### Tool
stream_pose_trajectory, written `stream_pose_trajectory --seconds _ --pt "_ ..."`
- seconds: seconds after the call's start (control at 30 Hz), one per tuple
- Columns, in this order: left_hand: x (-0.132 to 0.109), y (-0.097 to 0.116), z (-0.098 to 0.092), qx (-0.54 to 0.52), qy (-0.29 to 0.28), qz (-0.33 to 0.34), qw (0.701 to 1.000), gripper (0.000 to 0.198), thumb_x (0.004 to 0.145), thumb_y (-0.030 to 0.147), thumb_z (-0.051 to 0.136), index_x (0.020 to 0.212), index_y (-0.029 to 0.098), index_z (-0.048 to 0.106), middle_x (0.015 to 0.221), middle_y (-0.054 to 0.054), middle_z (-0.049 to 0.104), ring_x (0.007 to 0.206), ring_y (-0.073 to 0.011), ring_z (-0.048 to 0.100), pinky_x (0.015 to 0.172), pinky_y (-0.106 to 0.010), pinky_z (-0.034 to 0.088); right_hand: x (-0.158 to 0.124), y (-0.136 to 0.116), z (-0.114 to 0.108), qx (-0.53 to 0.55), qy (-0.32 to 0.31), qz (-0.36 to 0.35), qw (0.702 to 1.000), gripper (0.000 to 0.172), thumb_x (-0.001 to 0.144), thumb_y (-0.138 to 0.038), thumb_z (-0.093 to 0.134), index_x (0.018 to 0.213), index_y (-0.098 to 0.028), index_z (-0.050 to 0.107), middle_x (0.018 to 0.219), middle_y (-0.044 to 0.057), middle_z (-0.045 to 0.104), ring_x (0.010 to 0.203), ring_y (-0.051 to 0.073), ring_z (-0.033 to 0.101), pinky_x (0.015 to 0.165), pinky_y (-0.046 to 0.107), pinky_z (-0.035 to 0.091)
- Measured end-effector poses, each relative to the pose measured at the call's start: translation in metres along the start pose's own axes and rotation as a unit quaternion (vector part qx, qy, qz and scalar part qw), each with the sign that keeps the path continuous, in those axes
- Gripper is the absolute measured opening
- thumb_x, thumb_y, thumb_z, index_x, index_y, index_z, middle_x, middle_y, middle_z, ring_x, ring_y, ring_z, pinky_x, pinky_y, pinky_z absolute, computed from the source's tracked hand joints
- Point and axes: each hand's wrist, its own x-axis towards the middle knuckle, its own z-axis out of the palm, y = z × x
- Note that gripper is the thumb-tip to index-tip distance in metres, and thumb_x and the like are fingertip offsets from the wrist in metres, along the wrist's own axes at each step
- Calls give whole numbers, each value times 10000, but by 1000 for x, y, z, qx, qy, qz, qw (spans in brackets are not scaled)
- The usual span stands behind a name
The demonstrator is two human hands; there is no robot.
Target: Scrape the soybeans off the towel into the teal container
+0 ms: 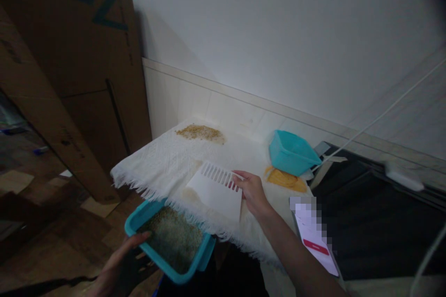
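My right hand (253,191) grips the right edge of a flat white plate with a row of slots (216,192), which lies low over the white fringed cloth (160,162). Some pale tan grains appear beside its left edge. Below the cloth's front edge, my left hand (120,262) clasps the left side of a turquoise plastic basin (181,278), its thumb over the rim. Pale grains (174,236) cover the bottom of this basin, and the cloth's fringe hangs over its far edge. Farther back on the cloth spreads a small pile of yellowish grains (200,133).
A second turquoise basin (292,151) stands at the back right, with a flat yellow-orange patch (285,179) before it. A phone with a lit screen (315,239) lies at the right. Large cardboard boxes (94,55) rise on the left; a white cable (379,118) crosses the right side.
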Motion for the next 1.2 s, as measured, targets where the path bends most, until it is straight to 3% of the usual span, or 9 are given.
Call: stream_pose_trajectory --seconds 0.13,0.27,0.43,0.6,0.7,0.83,0.93,1.2 --pt "-3 -1 2 13 2 10 1000 323 739 320 873 1000 225 709 880 -80 807 840 -313 780 771 -427 639 -18 -1 8 -2 -43 -6 999 573 558 -521 957 979 -146 853 702 87 807 615 250 730 563 319 533" --pt "0 -2 0 12 -6 12 1000 336 695 335 906 954 232 718 842 -71 799 812 -324 779 756 -435 640 -23 -6 10 0 -73 -22 997 542 584 -517 960 967 -147 858 719 96 816 621 240 735 613 327 557" --pt "4 -1 -4 4 -2 4 1000 416 650 369 940 983 235 730 870 -69 810 916 -359 804 851 -460 652 14 -23 1 26 30 -80 996 683 548 -587 943 1071 -161 836 780 92 822 692 265 746 632 354 578" --pt "11 -1 -11 1 -5 8 1000 394 671 367 933 985 238 733 889 -76 822 944 -381 811 821 -464 662 49 -47 4 -64 87 -210 972 605 733 -562 842 1178 -152 820 808 76 818 714 244 725 670 329 564" --pt "13 -1 -14 -9 -7 5 1000 425 669 340 936 1022 226 728 910 -76 823 974 -388 808 818 -458 660 45 -50 16 -168 64 -264 948 440 865 -422 761 1242 -205 817 899 60 848 773 240 748 756 320 577" --pt "12 -1 -11 -3 4 10 1000 406 679 363 914 1009 227 722 893 -90 821 949 -398 807 817 -475 647 28 -36 35 -253 -7 -307 917 206 919 -274 711 1056 -291 864 1013 46 866 943 272 800 914 345 591" --pt "10 -1 -9 2 7 9 1000 435 682 345 915 1053 234 718 921 -94 830 937 -394 808 811 -480 639 18 -21 40 -277 -51 -330 901 205 922 -216 685 970 -305 863 1004 39 867 952 270 815 916 348 610" --pt "11 -2 -9 -6 4 14 1000 413 658 370 925 990 249 711 847 -70 788 892 -365 787 753 -443 612 -18 -1 29 -264 -89 -378 883 252 953 -224 641 1020 -314 866 995 35 869 922 251 831 900 360 657"
